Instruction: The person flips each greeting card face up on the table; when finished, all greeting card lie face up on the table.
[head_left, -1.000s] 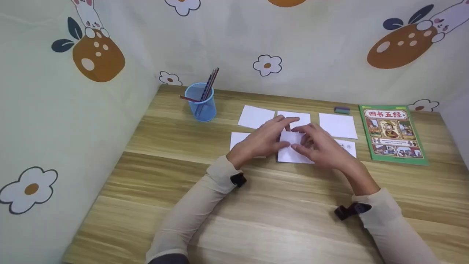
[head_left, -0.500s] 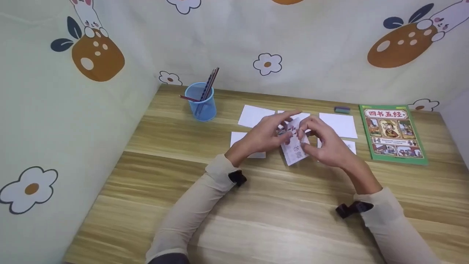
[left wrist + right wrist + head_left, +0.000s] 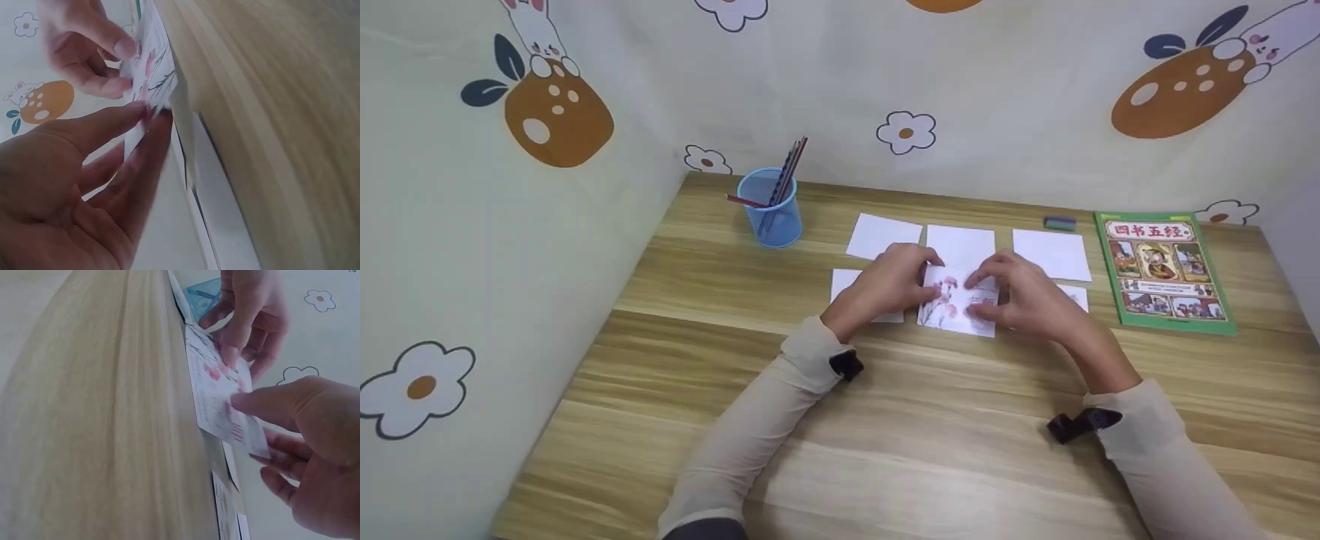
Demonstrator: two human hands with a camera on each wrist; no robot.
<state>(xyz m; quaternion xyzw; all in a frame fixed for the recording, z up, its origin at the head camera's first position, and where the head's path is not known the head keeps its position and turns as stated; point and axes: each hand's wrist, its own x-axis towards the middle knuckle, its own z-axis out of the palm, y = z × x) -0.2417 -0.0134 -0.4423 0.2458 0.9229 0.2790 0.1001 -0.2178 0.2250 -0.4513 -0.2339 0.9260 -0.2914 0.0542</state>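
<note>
your left hand (image 3: 894, 289) pinches the left edge of the flower card (image 3: 956, 306), thumb on top and fingers tucked under it, as the left wrist view shows. your right hand (image 3: 1024, 300) pinches the card's right side the same way, thumb across the printed face and fingers beneath. the card sits picture side up between the two hands, low over the wooden table (image 3: 885, 442) near the middle of the front row of cards; its near edge looks to be at the tabletop, though you cannot tell whether it lies fully flat. pink flowers and some red characters show on its face.

around it lie blank white cards: one (image 3: 960, 246) just behind your fingers, one (image 3: 883, 237) to the back left, one (image 3: 1051, 255) to the back right. another (image 3: 844, 285) peeks out from under your left hand, and a card with writing (image 3: 1076, 297) shows beside your right hand.

further out, a blue pencil cup (image 3: 770, 207) stands at the back left, a green book (image 3: 1164, 271) lies at the right edge, and a small eraser (image 3: 1060, 223) rests behind it near the wall.
</note>
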